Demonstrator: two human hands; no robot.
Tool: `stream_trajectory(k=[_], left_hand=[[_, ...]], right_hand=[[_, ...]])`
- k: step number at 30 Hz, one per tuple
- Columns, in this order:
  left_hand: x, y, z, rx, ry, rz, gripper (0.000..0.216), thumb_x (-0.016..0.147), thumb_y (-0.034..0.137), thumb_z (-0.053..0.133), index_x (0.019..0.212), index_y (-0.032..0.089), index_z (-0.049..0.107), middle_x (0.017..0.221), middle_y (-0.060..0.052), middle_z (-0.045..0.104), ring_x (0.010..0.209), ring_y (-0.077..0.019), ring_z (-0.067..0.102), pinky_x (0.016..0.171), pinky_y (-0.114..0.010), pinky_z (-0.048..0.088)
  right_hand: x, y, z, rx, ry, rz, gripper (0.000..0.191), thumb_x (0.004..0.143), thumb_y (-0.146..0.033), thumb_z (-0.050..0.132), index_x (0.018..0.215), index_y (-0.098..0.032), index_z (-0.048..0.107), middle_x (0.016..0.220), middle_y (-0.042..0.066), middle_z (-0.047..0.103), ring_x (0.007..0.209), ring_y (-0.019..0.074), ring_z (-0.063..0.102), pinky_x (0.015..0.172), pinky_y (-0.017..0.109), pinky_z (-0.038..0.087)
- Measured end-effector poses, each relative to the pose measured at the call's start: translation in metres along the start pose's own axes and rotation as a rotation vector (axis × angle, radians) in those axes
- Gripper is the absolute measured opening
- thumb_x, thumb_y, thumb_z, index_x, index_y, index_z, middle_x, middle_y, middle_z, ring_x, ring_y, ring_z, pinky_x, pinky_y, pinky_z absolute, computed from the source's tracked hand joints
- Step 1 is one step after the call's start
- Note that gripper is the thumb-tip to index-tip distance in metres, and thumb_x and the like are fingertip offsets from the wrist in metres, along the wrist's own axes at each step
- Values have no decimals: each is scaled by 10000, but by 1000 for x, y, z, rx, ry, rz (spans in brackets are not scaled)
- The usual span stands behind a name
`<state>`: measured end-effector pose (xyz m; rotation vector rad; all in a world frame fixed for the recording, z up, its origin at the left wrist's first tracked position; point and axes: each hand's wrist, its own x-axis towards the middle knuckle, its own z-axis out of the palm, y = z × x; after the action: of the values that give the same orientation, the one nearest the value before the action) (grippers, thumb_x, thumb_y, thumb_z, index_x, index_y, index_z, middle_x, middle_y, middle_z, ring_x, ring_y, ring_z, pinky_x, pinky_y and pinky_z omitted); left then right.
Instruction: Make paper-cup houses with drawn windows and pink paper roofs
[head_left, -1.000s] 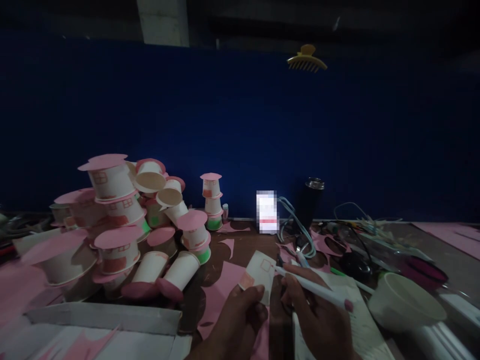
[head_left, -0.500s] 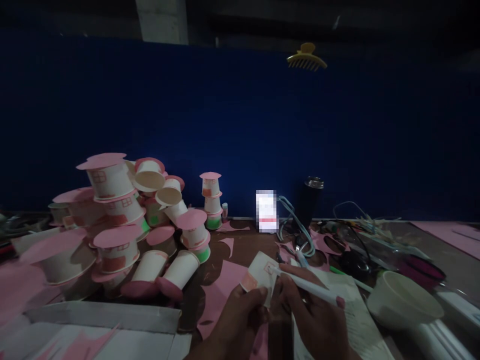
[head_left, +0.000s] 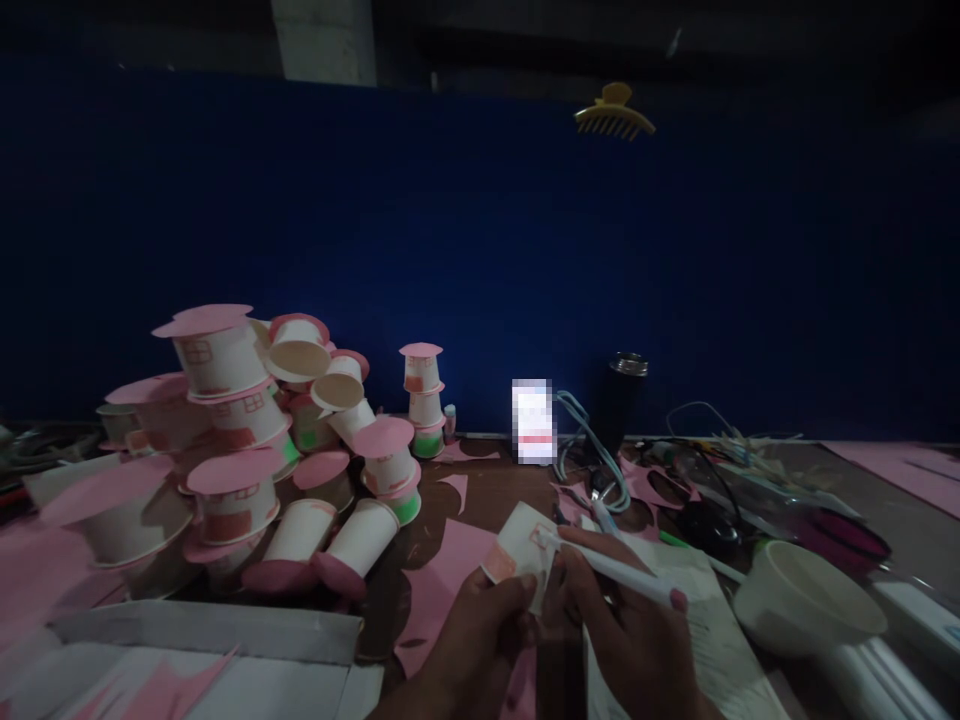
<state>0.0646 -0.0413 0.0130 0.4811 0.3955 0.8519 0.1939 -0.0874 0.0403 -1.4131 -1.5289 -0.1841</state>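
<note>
Between the thumb and fingers of my left hand [head_left: 491,625] is a white paper cup [head_left: 517,545], tilted, with a pinkish-orange patch and a small window outline drawn on its side. My right hand [head_left: 622,610] grips a white marker pen [head_left: 622,570] with a pink end. The pen's tip meets the cup wall at the window drawing. Beneath the cup lies cut pink paper [head_left: 442,580]. A written sheet of paper [head_left: 712,600] rests under and beside my right hand. The far side of the cup is hidden by my fingers.
Paper cups with pink discs [head_left: 225,365] are piled on the left, near a white box [head_left: 210,630]. A small cup tower [head_left: 424,400], a lit phone [head_left: 532,425] and a dark bottle [head_left: 622,400] stand at the back. A pale bowl [head_left: 806,600] sits right, beside cables.
Hardly anything differs. The pen tip stays at the window drawing, and both hands hold nearly the same position.
</note>
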Motion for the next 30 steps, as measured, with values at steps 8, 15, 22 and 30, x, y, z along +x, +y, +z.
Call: stream_trajectory(k=[8, 15, 22, 30], left_hand=[[0, 0, -2, -14, 9, -8, 134, 697, 95, 693, 831, 91, 693, 632, 3, 590, 515, -52, 482, 487, -154, 374], [0, -1, -2, -22, 49, -9, 127, 674, 97, 715, 799, 98, 694, 613, 5, 591, 498, -50, 471, 489, -155, 387], [1, -2, -4, -29, 99, -8, 114, 641, 97, 745, 734, 107, 678, 555, 24, 568, 483, -53, 488, 469, -154, 385], [1, -3, -4, -19, 143, -9, 157, 623, 109, 758, 755, 108, 673, 572, 19, 601, 483, -61, 508, 465, -159, 401]], right_hand=[[0, 0, 1, -44, 6, 2, 205, 891, -322, 517, 950, -191, 663, 810, 51, 752, 653, 180, 714, 666, 289, 583], [0, 0, 1, -47, 6, 22, 206, 892, -326, 514, 937, -193, 665, 830, 52, 756, 619, 178, 713, 628, 287, 581], [0, 1, 2, -30, 0, 26, 208, 893, -331, 508, 925, -193, 661, 751, 45, 751, 519, 165, 687, 508, 256, 559], [0, 2, 1, -36, 1, 29, 213, 896, -339, 506, 916, -192, 660, 708, 38, 744, 491, 163, 677, 533, 274, 567]])
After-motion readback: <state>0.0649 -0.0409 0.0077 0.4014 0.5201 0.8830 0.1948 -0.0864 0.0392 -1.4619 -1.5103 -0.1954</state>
